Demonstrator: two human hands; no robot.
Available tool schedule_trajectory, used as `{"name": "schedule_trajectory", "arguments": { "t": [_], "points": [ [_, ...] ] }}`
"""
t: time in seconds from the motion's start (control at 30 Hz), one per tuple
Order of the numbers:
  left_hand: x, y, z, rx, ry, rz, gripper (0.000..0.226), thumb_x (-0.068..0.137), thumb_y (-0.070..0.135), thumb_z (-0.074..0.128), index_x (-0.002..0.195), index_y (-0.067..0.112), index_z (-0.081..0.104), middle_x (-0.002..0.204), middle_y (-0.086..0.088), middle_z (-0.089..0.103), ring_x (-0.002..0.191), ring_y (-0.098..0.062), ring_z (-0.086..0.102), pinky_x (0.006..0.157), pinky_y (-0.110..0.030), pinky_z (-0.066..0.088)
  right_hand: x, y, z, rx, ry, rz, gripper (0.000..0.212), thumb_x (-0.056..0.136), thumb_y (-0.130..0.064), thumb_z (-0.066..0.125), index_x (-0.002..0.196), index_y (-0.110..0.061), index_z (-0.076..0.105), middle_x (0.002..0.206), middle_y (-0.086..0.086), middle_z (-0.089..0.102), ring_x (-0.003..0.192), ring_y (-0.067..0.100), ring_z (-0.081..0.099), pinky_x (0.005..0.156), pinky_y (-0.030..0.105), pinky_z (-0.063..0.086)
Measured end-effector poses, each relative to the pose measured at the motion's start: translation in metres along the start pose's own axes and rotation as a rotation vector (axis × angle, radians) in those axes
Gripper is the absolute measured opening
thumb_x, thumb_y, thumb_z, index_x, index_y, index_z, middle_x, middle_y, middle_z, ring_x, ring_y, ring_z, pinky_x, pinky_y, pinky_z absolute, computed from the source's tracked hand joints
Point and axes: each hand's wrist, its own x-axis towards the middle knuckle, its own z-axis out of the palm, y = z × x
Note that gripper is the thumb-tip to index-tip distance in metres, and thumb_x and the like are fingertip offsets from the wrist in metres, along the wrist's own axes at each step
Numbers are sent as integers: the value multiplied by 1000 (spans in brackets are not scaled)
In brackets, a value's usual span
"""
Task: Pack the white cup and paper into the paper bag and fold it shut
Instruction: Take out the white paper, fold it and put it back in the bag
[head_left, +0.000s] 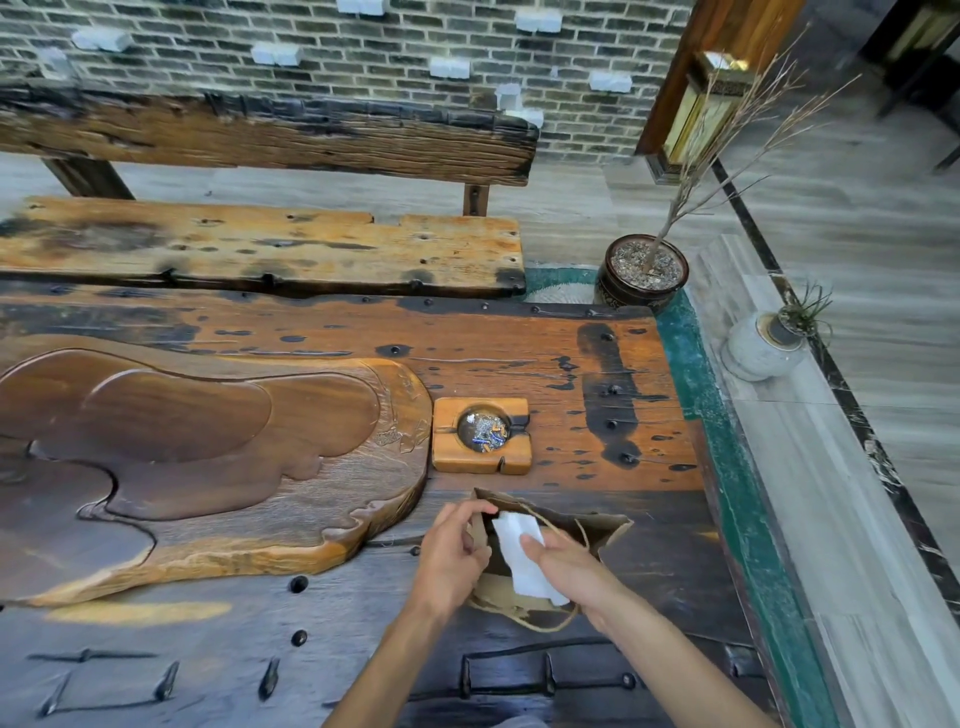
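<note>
So the brown paper bag (545, 525) is sitting open on the dark wooden bench (571, 353), near the front edge, just in front of a little wooden ashtray (482, 435). The left hand (452, 556) is pinching the left rim of the bag's mouth, keeping it spread. The right hand (566, 566) is closed on a folded white paper (519, 551), which is partway into the opening, with its upper end down inside and its lower end poking out over the near edge. One twine handle (550, 621) droops over the front of the bag.

Can't spot the white cup anywhere; if it's in the bag, the paper and hands cover it.

Big carved wooden tea tray (208, 457) takes up the left side of the bench. Off the far right corner there's a potted bare twig plant (644, 270).
</note>
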Motion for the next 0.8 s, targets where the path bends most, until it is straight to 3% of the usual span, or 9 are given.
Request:
{"name": "schedule_trajectory", "arguments": {
  "t": [0.07,0.17,0.3,0.43,0.57,0.67,0.73,0.77,0.8],
  "points": [
    [-1,0,0,5,-16,13,65,73,-15,58,111,37,62,92,6,50,62,-6,45,60,-11,41,8,-1,3,-59,-41,75,52,101,-45,40,149,-27,36,151,-4,40,135,18,42,112,32,36],
    [-1,-1,-1,-14,-23,28,69,73,-18,57,117,35,62,102,8,53,58,-2,44,57,-8,40,26,-6,4,-70,-34,110,44,101,-40,41,140,-21,45,133,5,53,110,20,53,91,31,46],
    [0,-6,-3,-71,-32,-10,73,72,-19,56,122,35,61,120,1,56,54,-2,42,53,-9,38,63,-2,2,8,-3,178,56,91,-38,55,142,-20,44,145,4,47,132,26,47,109,35,39],
    [1,-8,-4,-54,-24,-35,75,73,-17,56,126,36,59,135,-7,54,53,-5,40,55,-8,38,109,23,6,31,-68,221,61,79,-32,57,137,-14,47,134,12,56,121,29,55,108,47,44],
    [-3,-1,-8,-88,-19,-47,80,73,-19,55,119,45,57,134,-15,56,55,-6,39,52,-9,38,105,13,17,46,-92,255,50,94,-19,48,142,-7,42,137,14,54,125,29,52,109,43,44],
    [-8,5,-13,-112,-22,-94,74,77,-19,56,132,30,58,118,-35,57,56,-8,37,51,-8,37,109,13,23,83,-61,279,44,100,-19,44,142,-5,41,143,14,50,130,29,49,108,38,43],
    [-10,5,-15,-110,-26,-113,72,79,-18,55,133,29,57,85,-20,57,55,-6,35,50,-8,35,118,17,27,78,-58,282,50,100,-23,44,147,-6,37,149,12,44,135,28,44,113,40,39],
    [-10,5,-16,-106,-28,-125,72,79,-18,55,134,28,56,78,-13,56,54,-5,35,50,-9,35,121,18,28,104,-71,283,51,101,-25,44,147,-6,37,149,12,45,135,28,45,113,41,39],
    [-11,6,-17,-101,-26,-132,73,78,-18,54,135,26,56,79,-20,58,52,-4,35,50,-8,34,123,18,30,142,-82,300,48,101,-27,44,145,-5,40,147,13,48,132,28,48,110,41,42]
  ]
}}
